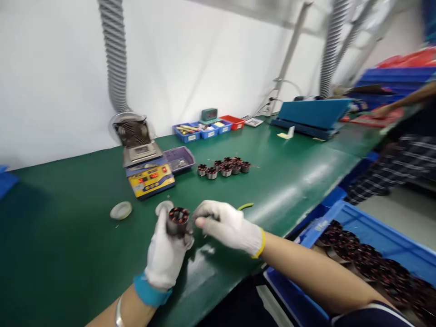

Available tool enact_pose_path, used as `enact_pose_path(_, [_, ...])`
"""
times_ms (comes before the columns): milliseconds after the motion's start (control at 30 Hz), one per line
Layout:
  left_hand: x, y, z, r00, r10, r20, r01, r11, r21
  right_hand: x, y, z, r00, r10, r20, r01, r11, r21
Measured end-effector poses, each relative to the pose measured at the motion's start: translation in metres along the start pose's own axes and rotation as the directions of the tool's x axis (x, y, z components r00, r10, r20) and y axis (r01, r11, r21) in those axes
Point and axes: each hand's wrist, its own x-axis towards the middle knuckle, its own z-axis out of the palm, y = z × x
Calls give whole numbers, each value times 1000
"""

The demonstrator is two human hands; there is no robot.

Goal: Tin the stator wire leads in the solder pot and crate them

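My left hand (168, 250), in a white glove with a blue cuff, is closed round a dark metal ring with copper windings (178, 221). Just right of the ring is my right hand (226, 225), gloved in white with a yellow hem, its fingers curled and pinched together; what they hold, if anything, is too small to name. Behind my right hand lies a green-handled tool (245, 206), partly hidden. One white round lid (121, 210) rests on the green table (78, 236), and another (164, 207) shows behind my left fingers.
Several wound rings (226, 170) stand behind my hands. A yellow-blue soldering unit (151, 179) and purple tray (179, 160) are at back left. Small blue bins (186, 132) line the wall. At right are a blue crate (384, 231) of rings and another person's arm (405, 101).
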Motion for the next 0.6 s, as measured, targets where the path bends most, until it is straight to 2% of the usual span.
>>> enact_pose_path(100, [-2, 2, 0, 995, -61, 81, 66, 996, -58, -5, 9, -2, 999, 37, -8, -36, 999, 37])
enact_pose_path(200, [2, 4, -3, 988, -116, 103, 124, 990, -71, 0, 21, -5, 983, 175, -49, -171, 982, 80])
enact_pose_path(267, [4, 4, -7, 980, -143, 137, 147, 989, -18, 6, 20, -4, 960, 279, -24, -276, 957, 89])
enact_pose_path(333, [3, 0, -10, 972, -153, 179, 147, 988, 46, 11, 12, -2, 947, 319, 41, -322, 943, 87])
enact_pose_path(433, [-1, -8, -15, 969, -146, 201, 127, 986, 105, 17, -2, 4, 957, 272, 103, -281, 956, 81])
enact_pose_path(500, [-3, -14, -17, 969, -139, 205, 116, 986, 121, 20, -7, 8, 973, 211, 94, -219, 973, 77])
enact_pose_path(600, [-6, -21, -19, 982, -34, 188, 8, 991, 134, 21, -13, 9, 998, 34, 47, -31, 996, -79])
